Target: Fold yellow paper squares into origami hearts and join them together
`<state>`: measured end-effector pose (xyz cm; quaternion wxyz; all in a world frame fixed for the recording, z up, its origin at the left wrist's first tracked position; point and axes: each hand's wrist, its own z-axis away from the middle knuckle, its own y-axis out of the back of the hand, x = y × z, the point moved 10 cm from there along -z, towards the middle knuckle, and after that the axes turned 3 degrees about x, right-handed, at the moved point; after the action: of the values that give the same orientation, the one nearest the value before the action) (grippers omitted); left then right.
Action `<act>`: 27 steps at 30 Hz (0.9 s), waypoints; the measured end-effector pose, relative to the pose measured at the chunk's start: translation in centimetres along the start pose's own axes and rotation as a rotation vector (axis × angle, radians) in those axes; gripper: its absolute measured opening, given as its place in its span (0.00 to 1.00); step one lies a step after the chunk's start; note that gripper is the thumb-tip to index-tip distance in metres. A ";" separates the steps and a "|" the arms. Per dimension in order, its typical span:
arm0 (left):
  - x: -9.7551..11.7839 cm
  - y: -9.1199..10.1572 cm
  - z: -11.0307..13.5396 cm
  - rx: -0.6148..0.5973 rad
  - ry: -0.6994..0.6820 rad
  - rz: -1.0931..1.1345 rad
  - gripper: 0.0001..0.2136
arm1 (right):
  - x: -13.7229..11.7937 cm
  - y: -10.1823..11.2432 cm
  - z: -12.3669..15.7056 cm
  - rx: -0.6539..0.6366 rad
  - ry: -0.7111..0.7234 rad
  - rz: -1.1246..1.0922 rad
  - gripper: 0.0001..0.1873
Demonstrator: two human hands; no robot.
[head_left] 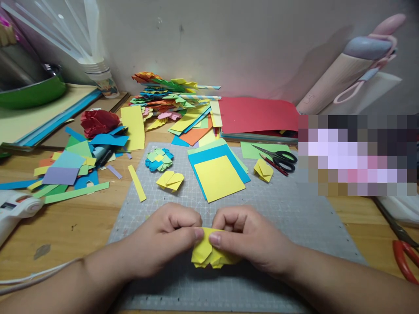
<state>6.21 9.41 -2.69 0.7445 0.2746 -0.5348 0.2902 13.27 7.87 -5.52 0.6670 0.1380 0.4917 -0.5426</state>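
Bare forearms [88, 274] end in the left hand [165, 240] and right hand [253, 237], each grip pinching one folded yellow paper piece [207, 253] over the grey gridded cutting mat [310, 220], nearer than the flat square yellow paper sheet [219, 179].

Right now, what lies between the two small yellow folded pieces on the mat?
A stack of yellow, blue and green sheets, seen in the head view.

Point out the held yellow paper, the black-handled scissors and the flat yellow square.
Held yellow paper [203, 249]: head view, front face.
Black-handled scissors [275, 155]: head view, near pivot.
Flat yellow square [219, 179]: head view, centre.
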 end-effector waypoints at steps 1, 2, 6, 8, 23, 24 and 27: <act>-0.2 0.0 0.0 -0.001 0.023 0.028 0.18 | 0.1 0.0 0.0 -0.007 -0.011 0.021 0.17; -0.3 0.0 0.0 0.008 0.038 0.052 0.18 | 0.1 -0.1 0.0 -0.014 -0.019 0.020 0.16; 0.3 0.6 -0.2 0.096 0.001 0.047 0.15 | -0.4 0.3 -0.1 0.038 0.032 -0.090 0.17; 0.5 0.6 -0.2 0.102 -0.009 0.002 0.14 | -0.8 0.7 0.0 0.073 0.074 -0.090 0.17; 0.2 1.1 -0.4 0.120 -0.035 0.196 0.14 | -1.5 1.5 0.2 0.147 0.164 -0.139 0.15; 0.3 1.1 -0.4 0.117 -0.038 0.191 0.13 | -1.5 1.5 0.2 0.141 0.162 -0.150 0.15; 0.6 0.9 -0.4 0.105 -0.034 0.108 0.10 | -1.3 1.6 0.2 0.144 0.155 -0.145 0.15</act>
<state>6.00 10.39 -2.15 0.7031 0.2890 -0.5455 0.3529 14.81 9.10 -4.87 0.5741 0.1913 0.5103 -0.6111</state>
